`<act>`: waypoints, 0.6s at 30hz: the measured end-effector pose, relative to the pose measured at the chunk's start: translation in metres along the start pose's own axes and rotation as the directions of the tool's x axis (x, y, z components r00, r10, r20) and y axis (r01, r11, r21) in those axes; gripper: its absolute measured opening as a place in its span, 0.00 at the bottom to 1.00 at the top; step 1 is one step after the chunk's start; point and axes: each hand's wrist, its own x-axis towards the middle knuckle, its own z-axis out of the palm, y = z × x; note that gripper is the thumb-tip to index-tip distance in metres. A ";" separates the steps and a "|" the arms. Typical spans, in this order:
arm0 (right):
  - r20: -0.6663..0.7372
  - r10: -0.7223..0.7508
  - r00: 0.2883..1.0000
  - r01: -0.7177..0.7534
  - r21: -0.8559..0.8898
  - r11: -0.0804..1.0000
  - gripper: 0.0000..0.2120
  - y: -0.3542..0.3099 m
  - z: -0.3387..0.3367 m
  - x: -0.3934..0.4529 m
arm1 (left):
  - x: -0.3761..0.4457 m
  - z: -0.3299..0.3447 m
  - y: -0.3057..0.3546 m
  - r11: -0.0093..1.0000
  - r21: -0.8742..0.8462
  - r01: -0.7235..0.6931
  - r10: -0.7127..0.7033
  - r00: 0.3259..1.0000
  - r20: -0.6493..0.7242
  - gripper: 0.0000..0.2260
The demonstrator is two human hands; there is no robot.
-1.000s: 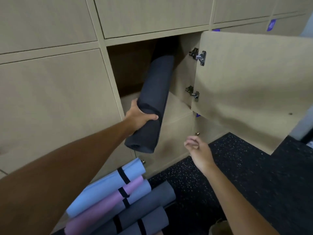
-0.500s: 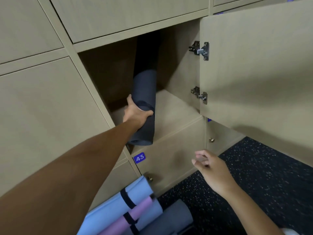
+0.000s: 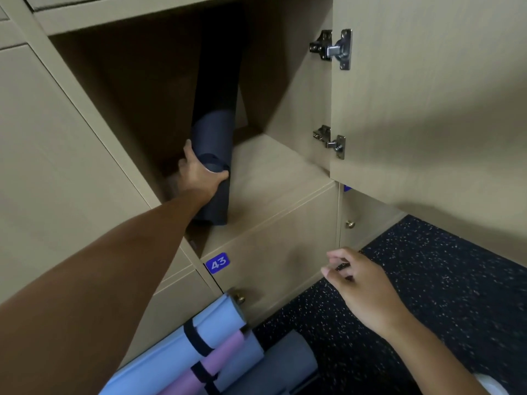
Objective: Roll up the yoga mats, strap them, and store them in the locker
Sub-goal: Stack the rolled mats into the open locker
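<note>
My left hand (image 3: 201, 173) grips a rolled dark navy yoga mat (image 3: 214, 132) around its black strap. The mat leans steeply inside the open locker (image 3: 273, 166), its top end lost in shadow and its lower end resting near the front edge of the shelf. My right hand (image 3: 358, 280) hovers below the locker with fingers loosely curled and holding nothing. Rolled, strapped mats lie on the floor at the bottom: a light blue one (image 3: 211, 323), a pink one (image 3: 225, 354) and a grey one (image 3: 282, 363).
The locker door (image 3: 427, 95) stands swung open to the right on two metal hinges (image 3: 335, 49). Closed locker doors surround the opening; the one below carries a blue tag 43 (image 3: 217, 262) and a brass knob (image 3: 239, 298). Black speckled floor (image 3: 442, 280) lies to the right.
My left hand has pushed the navy mat deeper into the locker and more upright. The view has come closer. My right hand stays low and idle.
</note>
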 end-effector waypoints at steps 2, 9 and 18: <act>0.001 0.001 1.000 -0.001 -0.009 1.000 0.16 -0.002 0.002 0.002 | 0.007 0.001 -0.004 1.000 0.025 0.004 -0.004 1.000 -0.013 0.50; 0.000 -0.005 1.000 0.005 -0.020 1.000 0.16 -0.005 0.006 -0.001 | 0.019 0.010 -0.007 0.990 0.134 -0.040 0.045 0.998 -0.036 0.46; -0.034 -0.014 0.999 0.013 -0.015 1.000 0.19 -0.006 -0.005 0.002 | 0.009 0.012 -0.007 0.898 0.357 -0.259 0.314 0.943 -0.107 0.36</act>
